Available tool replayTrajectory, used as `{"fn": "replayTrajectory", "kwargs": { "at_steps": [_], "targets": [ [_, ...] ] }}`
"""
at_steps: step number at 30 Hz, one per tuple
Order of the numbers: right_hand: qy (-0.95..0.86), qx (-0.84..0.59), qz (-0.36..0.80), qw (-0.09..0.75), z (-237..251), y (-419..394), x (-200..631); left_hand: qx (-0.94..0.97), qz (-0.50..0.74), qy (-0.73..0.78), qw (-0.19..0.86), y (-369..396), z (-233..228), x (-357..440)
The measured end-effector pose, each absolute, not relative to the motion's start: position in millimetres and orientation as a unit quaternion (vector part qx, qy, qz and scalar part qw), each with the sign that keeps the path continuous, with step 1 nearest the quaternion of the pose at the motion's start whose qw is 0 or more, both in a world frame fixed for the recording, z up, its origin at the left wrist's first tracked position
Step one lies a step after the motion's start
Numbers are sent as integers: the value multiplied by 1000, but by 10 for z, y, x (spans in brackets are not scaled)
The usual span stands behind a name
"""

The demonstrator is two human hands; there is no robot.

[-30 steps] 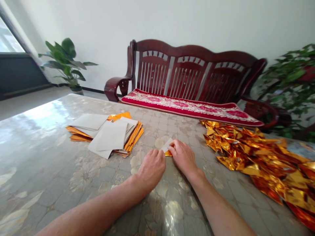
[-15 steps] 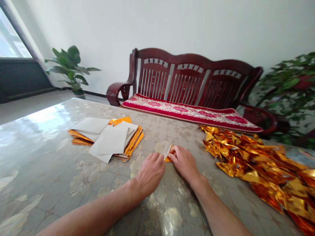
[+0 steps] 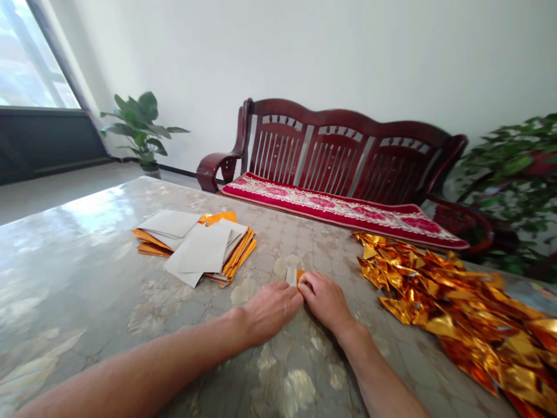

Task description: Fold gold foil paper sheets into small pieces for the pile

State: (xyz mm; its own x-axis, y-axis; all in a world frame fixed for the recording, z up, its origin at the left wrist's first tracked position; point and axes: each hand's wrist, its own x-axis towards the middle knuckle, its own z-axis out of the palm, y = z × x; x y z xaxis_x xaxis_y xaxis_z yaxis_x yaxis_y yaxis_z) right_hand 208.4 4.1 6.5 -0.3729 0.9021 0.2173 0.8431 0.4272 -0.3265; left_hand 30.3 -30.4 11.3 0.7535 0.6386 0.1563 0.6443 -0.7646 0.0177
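My left hand (image 3: 267, 309) and my right hand (image 3: 325, 300) rest side by side on the marbled table (image 3: 87, 278), fingertips pinching a small folded paper (image 3: 295, 275), white on one face and gold on the other. Most of that paper is hidden under my fingers. To the left lies a stack of flat gold-and-white sheets (image 3: 198, 248). On the right sprawls a heap of folded gold foil pieces (image 3: 452, 305).
A dark red wooden bench (image 3: 339, 154) with a red patterned cushion stands behind the table. A potted plant (image 3: 139, 128) is at the back left by the window, and another leafy plant (image 3: 517, 186) is at the right.
The paper between my fingers has been folded smaller and now shows less white. Both hands shifted slightly toward me, and the view tilted up and left.
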Motion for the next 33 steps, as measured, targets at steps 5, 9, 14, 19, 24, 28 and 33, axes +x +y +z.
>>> {"fn": "replayTrajectory", "kwargs": {
  "at_steps": [5,9,14,19,24,28,33],
  "targets": [
    [-822,-523,113,194,72,70,2129,-919,-81,-386,-14,-230,132,369],
    [-807,-534,140,212,54,90,2150,-916,-94,-390,-16,-154,87,396],
    [-762,-559,182,271,-16,119,2166,-901,-120,-417,16,-142,-12,406],
    [-718,-608,114,320,-104,185,2195,-906,-138,-400,25,-158,-52,395],
    [-731,-630,81,249,-88,218,2135,-900,-141,-412,-5,-153,-101,380],
    [-716,-662,77,209,8,223,2040,-895,-153,-418,-27,-151,-123,382],
    [-691,-685,117,201,87,259,2017,-895,-164,-414,-35,-189,-106,405]
  ]
}}
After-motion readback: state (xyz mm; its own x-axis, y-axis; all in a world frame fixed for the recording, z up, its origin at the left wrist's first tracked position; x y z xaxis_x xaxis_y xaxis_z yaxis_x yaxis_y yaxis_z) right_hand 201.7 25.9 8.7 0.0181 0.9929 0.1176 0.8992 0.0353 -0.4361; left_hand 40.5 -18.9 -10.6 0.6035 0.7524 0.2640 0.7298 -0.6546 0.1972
